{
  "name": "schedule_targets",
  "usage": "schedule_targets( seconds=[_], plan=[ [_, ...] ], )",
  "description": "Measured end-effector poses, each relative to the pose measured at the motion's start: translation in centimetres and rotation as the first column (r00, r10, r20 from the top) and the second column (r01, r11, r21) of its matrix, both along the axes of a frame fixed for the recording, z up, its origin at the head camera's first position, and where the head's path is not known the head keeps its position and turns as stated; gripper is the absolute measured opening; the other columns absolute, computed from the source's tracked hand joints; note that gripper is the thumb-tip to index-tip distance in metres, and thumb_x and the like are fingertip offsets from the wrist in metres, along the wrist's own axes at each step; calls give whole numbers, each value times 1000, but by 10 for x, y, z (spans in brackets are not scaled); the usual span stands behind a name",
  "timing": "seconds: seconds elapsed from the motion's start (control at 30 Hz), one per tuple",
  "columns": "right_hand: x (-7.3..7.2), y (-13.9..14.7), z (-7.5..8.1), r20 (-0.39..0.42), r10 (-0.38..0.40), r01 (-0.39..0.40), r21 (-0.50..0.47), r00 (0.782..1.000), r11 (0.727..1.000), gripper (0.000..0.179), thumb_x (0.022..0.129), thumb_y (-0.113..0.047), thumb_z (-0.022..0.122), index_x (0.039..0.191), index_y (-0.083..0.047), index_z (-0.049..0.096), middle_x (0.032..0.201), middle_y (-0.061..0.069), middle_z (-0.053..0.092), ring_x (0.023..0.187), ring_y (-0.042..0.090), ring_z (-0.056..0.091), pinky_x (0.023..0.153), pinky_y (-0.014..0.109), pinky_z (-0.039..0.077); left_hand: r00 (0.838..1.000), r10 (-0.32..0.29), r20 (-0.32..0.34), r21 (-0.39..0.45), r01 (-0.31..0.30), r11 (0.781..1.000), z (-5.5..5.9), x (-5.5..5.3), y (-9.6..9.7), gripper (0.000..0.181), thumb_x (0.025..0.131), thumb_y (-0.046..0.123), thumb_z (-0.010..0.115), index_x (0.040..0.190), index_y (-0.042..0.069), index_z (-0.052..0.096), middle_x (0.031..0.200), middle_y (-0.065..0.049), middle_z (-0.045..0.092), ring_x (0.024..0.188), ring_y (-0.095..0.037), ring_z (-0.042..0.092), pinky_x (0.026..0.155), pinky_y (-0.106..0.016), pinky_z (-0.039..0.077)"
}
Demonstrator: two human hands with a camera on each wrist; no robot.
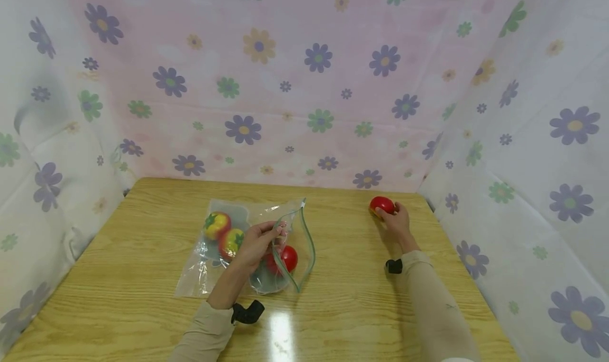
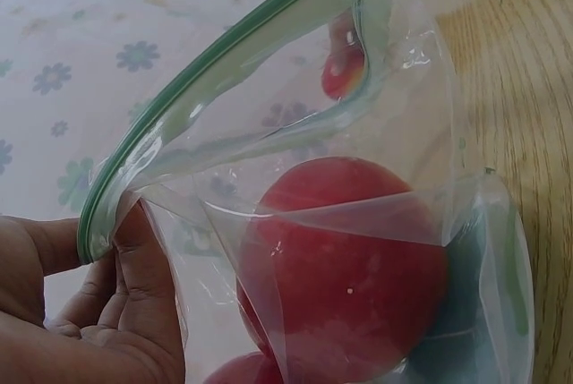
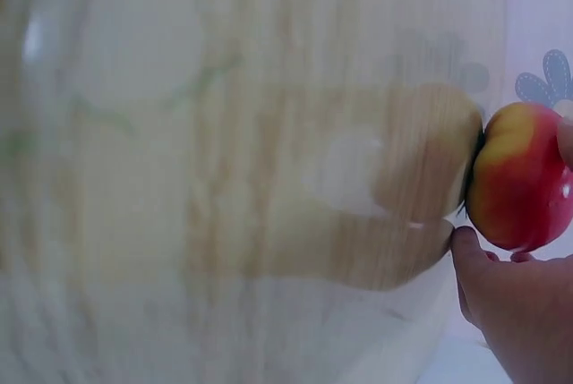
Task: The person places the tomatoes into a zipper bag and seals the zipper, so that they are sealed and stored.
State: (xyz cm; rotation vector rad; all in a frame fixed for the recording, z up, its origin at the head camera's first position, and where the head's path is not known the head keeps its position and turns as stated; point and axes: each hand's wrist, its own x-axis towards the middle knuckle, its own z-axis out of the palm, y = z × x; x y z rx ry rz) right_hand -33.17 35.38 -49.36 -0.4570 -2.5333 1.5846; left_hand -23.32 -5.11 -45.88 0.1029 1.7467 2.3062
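Observation:
My left hand (image 1: 254, 246) pinches one side of the mouth of a clear zip bag (image 1: 192, 280), whose green zip edge (image 1: 308, 235) gapes apart. Inside lie two yellow-and-red fruits with green leafy tops, one farther back (image 1: 217, 225) and one nearer (image 1: 227, 246), plus a round red fruit (image 1: 289, 257) close to the mouth. Through the plastic, the left wrist view has that red fruit (image 2: 349, 268) large. Out at the table's far right, my right hand (image 1: 398, 223) grips a red-and-yellow fruit (image 3: 519, 178) between thumb and fingers.
The wooden table (image 1: 347, 309) carries the bag left of its middle. A floral curtain (image 1: 285, 140) stands along the back edge and both sides. Black straps (image 1: 247, 312) sit on both wrists. The table surface blurs across much of the right wrist view.

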Motion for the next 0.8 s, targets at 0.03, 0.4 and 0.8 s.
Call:
schedule_targets(
  seconds=[0.03,0.4,0.8],
  plan=[
    [0,0,1,5,8,-8,12,1000,1000,84,101,-25,63,158,9,11,161,33,21,147,47,28,122,53,28,1000,-2,-2,2,2,1000,0,0,0,31,105,7,55,127,-15,58,85,1,68,67,-10,62,61,-19,54],
    [-3,5,1,-13,46,-46,20,999,999,84,98,-20,69,158,8,17,160,32,26,144,47,34,119,52,33,1000,-1,4,13,1,1000,1,0,-1,30,105,7,55,126,-15,57,84,1,68,66,-9,62,60,-19,54],
    [3,5,5,-58,37,-36,17,998,999,83,99,-19,68,161,1,16,158,34,26,143,49,34,118,56,33,1000,-5,2,14,5,1000,-1,-1,-2,31,105,8,55,126,-15,58,82,1,68,64,-10,60,59,-20,53]
  ],
)
